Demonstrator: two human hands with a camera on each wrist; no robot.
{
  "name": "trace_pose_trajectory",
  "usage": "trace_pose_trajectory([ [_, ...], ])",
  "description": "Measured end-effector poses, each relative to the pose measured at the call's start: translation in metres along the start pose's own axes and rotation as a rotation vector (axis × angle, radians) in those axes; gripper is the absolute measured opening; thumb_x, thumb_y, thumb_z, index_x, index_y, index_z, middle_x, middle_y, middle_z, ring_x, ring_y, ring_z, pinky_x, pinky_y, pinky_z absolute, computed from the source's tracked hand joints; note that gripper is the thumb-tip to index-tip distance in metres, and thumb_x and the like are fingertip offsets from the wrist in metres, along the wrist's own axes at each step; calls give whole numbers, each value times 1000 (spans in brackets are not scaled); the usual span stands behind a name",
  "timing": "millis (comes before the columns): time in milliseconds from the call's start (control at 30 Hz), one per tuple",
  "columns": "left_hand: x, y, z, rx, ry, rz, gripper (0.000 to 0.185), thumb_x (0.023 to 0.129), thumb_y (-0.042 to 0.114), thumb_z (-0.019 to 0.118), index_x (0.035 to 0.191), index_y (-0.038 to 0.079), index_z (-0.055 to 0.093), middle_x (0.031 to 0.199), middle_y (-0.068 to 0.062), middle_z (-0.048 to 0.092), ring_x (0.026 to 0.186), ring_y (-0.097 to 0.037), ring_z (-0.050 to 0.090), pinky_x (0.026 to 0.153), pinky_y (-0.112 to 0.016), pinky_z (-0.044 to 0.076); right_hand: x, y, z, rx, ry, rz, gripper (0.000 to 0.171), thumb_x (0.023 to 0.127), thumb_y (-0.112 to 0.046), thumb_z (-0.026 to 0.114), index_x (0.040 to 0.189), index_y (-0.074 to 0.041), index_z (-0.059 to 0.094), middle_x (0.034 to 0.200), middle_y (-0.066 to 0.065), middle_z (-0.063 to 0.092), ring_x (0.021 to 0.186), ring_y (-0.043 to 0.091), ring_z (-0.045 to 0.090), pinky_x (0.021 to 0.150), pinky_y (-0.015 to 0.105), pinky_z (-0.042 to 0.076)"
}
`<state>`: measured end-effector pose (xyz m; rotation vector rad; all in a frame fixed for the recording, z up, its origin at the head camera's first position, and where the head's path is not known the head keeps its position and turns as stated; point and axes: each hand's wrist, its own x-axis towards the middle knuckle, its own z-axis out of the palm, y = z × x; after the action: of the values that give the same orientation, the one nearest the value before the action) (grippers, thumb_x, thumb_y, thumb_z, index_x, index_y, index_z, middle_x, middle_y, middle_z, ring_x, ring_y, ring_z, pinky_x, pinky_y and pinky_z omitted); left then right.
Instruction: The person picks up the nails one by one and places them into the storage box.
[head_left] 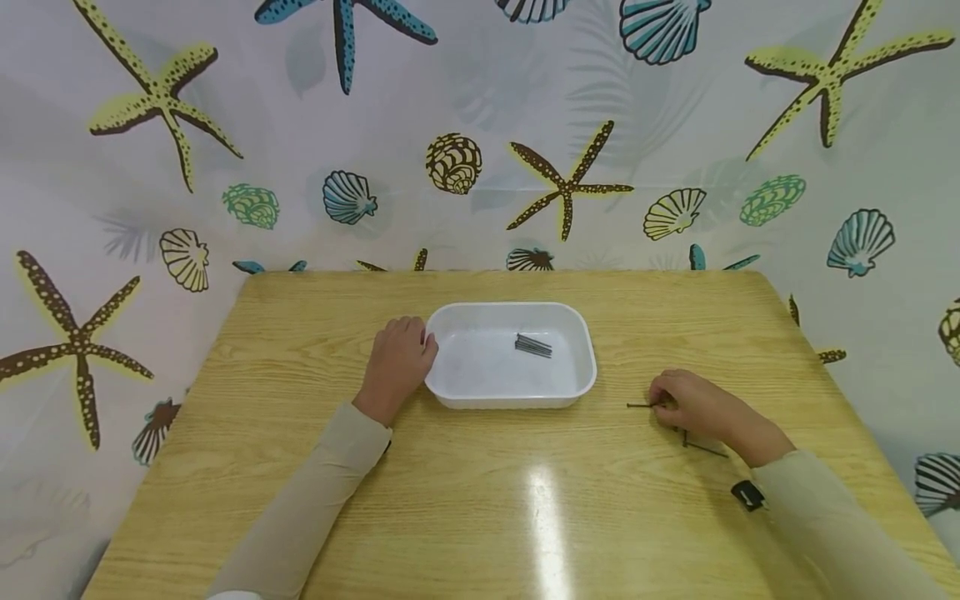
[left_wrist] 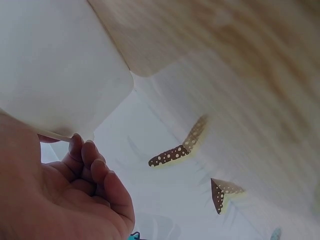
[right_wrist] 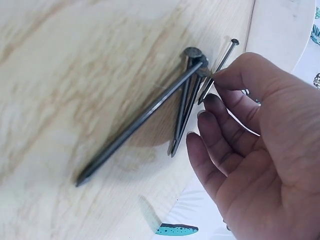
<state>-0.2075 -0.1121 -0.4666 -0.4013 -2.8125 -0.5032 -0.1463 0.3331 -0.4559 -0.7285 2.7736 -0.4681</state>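
On the wooden table stands a white plastic tray (head_left: 480,398) with a small bundle of nails (head_left: 533,345) lying inside at the right. My left hand (head_left: 400,358) grips the tray's left end; in the left wrist view its thumb and fingers pinch the rim (left_wrist: 55,132). Right of the tray, my right hand (head_left: 693,406) has its fingers curled at several loose dark nails. The right wrist view shows thumb and fingertips pinching among the nail heads. One long nail (right_wrist: 140,120) lies across others there, and a separate nail (right_wrist: 225,57) passes behind the thumb.
The wooden table (head_left: 450,517) reaches back to a hanging cloth (head_left: 480,100) printed with starfish and shells. A black strap end (head_left: 747,495) sticks out beside the right sleeve.
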Motion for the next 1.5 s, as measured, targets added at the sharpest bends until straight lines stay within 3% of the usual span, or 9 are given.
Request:
trace_pose_trajectory([
  [400, 0, -1, 0, 6, -11, -11, 25, 94, 26, 44, 75, 11, 45, 69, -3, 43, 66, -22, 40, 61, -35, 31, 4, -3, -2, 88, -78, 77, 7, 86, -11, 62, 92, -7, 61, 76, -5, 55, 64, 9, 47, 59, 29, 41],
  [667, 0, 0, 0, 3, -6, -4, 24, 94, 26, 44, 75, 11, 45, 70, -3, 43, 67, -22, 40, 61, -35, 31, 6, -2, 2, 110, -53, 87, 4, 86, -10, 61, 89, -7, 61, 76, -5, 57, 64, 8, 49, 59, 29, 43],
  [1333, -1, 0, 0, 6, 5, 4, 25, 94, 25, 45, 74, 10, 44, 68, -3, 43, 66, -22, 40, 61, -35, 31, 12, -8, 2, -87, -45, 111, 5, 83, -12, 61, 85, -10, 57, 68, -5, 49, 58, 10, 42, 56, 28, 37],
  [1500, -1, 0, 0, 8, -3, -5, 24, 94, 25, 45, 75, 10, 45, 70, -3, 43, 67, -22, 40, 61, -35, 32, 14, -8, 2, -91, -46, 122, 6, 83, -12, 61, 86, -8, 58, 71, -4, 52, 60, 10, 44, 56, 28, 39],
])
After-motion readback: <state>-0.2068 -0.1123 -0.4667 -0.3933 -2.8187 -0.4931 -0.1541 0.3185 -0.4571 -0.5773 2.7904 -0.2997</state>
